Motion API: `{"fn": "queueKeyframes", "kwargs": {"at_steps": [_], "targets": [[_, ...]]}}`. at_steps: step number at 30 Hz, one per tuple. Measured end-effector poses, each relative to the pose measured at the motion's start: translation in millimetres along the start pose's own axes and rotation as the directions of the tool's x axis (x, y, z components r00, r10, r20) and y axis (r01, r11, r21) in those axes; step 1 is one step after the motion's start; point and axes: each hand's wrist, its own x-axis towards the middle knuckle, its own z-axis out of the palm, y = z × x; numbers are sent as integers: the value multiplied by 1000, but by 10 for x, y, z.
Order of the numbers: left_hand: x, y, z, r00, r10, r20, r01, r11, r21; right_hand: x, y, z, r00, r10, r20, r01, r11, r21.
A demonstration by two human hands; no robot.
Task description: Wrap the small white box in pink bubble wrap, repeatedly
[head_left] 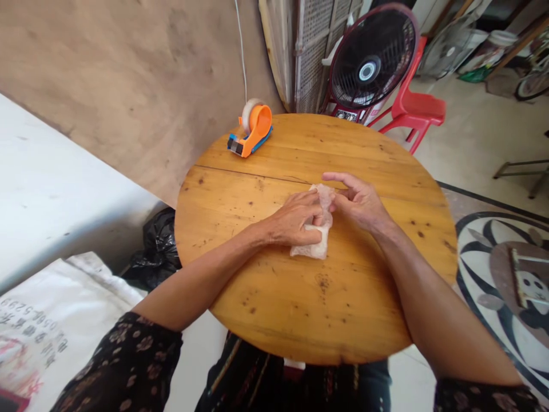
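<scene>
A small package in clear, whitish bubble wrap lies on the round wooden table. My left hand rests over it from the left and holds it down, thumb on the near part and bent fingers on the far part. At its far right edge, my right hand grips the wrap between thumb and curled fingers, while the index finger sticks out to the left. What is inside the wrap cannot be made out. An orange and blue tape dispenser with a roll of clear tape stands near the table's far left edge.
Behind the table stand a dark red fan and a red plastic chair. A black plastic bag and a white printed sack are at the left. The wooden board rises close along the left side.
</scene>
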Motion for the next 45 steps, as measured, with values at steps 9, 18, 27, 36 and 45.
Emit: {"fn": "queueKeyframes", "kwargs": {"at_steps": [9,18,27,36,45], "targets": [[14,42,-7,1000,6,-3,-6,1000,30,63,129,-24,995,-87,39,86,996,30],[-3,26,19,1000,-7,0,7,999,38,60,138,25,1000,-9,23,11,996,-92],[-33,73,17,999,-53,9,53,998,44,71,193,19,999,-41,3,39,920,-389],[-77,87,49,991,-128,-33,132,982,132,42,10,19,999,-25,36,39,881,-472],[-84,141,34,991,-118,-63,124,988,89,95,158,31,1000,-15,-6,10,861,-509]]}}
